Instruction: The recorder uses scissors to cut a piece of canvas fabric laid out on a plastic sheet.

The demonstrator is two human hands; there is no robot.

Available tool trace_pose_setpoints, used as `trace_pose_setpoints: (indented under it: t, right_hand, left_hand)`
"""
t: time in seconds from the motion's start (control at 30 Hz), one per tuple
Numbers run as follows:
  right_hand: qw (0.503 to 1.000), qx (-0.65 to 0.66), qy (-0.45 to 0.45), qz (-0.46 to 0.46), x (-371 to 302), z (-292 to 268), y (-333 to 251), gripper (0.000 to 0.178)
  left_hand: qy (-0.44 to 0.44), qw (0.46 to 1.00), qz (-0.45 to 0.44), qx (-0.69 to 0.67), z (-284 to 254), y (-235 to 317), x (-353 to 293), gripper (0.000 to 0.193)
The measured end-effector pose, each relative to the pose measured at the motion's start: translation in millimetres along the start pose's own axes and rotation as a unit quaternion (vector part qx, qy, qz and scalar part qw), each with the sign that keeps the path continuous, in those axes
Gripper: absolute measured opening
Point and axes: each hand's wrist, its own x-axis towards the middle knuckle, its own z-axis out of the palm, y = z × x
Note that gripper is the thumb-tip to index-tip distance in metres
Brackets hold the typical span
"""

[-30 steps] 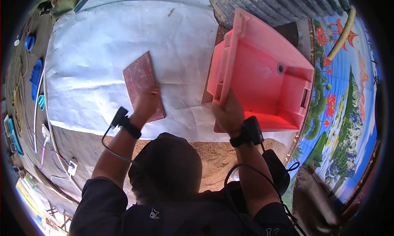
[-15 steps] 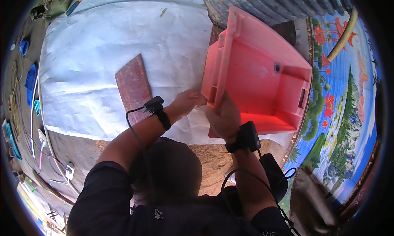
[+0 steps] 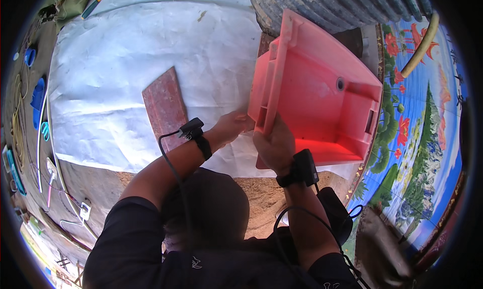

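Note:
A red plastic bin lies tipped toward its side, its open mouth facing up. My right hand is closed round its near left rim, the thumb over the edge on the inner side. Just left of that rim, my left hand is held with its fingers bent together, close against the bin's outer wall. Whatever is between those fingertips is hidden. A flat reddish-brown board lies on the white sheet, left of my left hand.
A corrugated grey metal piece stands behind the bin. To the right is a flower-and-landscape printed surface with a curved wooden stick over it. A screwdriver lies far left. Blue items, cords and a white socket lie along the left.
The bin and both hands have shifted very slightly to the right. My grip on the rim looks the same.

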Motion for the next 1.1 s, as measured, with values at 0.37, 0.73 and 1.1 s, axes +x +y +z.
trace_pose_setpoints:
  t: [0.37,0.73,1.1]
  right_hand:
    - [1.0,-0.018,-0.001,0.006,-1.9,1.3,-0.2,0.048]
    - [0.999,-0.015,0.013,-0.025,-0.8,7.8,3.0,0.037]
    - [0.998,-0.041,0.032,-0.039,1.8,-2.4,17.4,0.031]
  left_hand:
    - [0.349,0.847,0.167,0.364,-126.0,-10.2,-93.5,0.026]
    - [0.469,0.846,-0.03,0.252,-180.6,-36.3,-134.3,0.045]
    - [0.455,0.866,-0.015,0.206,-155.6,-25.4,-93.2,0.045]
